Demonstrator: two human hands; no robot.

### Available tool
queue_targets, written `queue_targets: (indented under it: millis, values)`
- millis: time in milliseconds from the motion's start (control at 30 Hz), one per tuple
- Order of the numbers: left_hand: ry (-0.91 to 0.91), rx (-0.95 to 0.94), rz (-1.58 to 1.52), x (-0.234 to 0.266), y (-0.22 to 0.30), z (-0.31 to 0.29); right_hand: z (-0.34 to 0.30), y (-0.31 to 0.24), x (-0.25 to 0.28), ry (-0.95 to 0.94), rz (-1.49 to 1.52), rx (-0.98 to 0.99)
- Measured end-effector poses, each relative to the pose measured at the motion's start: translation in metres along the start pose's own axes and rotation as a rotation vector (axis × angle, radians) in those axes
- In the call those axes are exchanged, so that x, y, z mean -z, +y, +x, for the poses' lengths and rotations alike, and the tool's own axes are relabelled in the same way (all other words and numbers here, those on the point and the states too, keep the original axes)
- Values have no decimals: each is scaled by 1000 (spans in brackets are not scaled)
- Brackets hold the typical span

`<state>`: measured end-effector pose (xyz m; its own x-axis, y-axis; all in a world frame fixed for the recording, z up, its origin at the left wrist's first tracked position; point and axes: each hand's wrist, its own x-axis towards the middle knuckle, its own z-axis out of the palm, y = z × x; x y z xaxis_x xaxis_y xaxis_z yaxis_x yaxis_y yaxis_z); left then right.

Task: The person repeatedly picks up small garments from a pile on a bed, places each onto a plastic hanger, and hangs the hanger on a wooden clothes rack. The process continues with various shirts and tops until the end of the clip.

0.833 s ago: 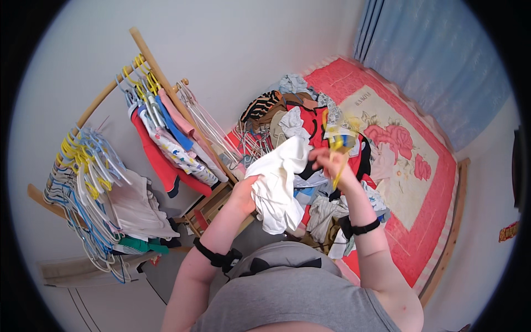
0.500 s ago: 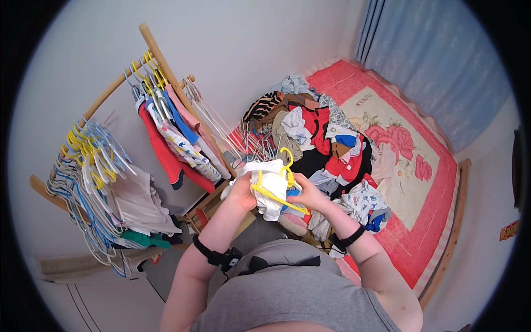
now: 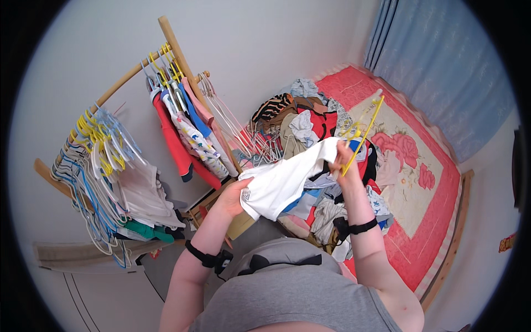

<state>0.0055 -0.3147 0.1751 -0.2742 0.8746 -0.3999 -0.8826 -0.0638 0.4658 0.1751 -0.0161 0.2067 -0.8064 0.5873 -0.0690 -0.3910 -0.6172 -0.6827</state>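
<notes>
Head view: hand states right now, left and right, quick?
Left hand: closed on the lower end of the white garment.
Right hand: closed, holding the yellow hanger and the garment's upper end.

Well off to the right of the right hand [image 3: 344, 157], at the picture's rim, a dark upright panel [image 3: 520, 160] sits on the wall; whether it is a screen cannot be told. Below it, a small red-and-yellow sign [image 3: 506, 242] sticks to the same wall. Just beside the left hand [image 3: 229, 195], a small grey label-like mark [image 3: 245, 195] shows on the white garment [image 3: 282, 182] that both hands grip.
</notes>
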Motion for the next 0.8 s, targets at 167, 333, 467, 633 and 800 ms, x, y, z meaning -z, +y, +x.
queue_targets:
  millis: [167,333,467,633,800]
  values:
    - [-51,-28,-90,2,6,-4,19,-12,47,201,-55,108]
    - [-74,-32,-184,-3,4,5,11,24,48,318,-601,283]
    - [-104,93,-281,-5,5,15,-24,50,14,-46,-668,-32]
    - [233,35,-191,-45,4,19,-54,70,-26,-463,-1000,134]
    - [-129,18,-468,-8,1,30,-53,99,-57,-527,-1161,214]
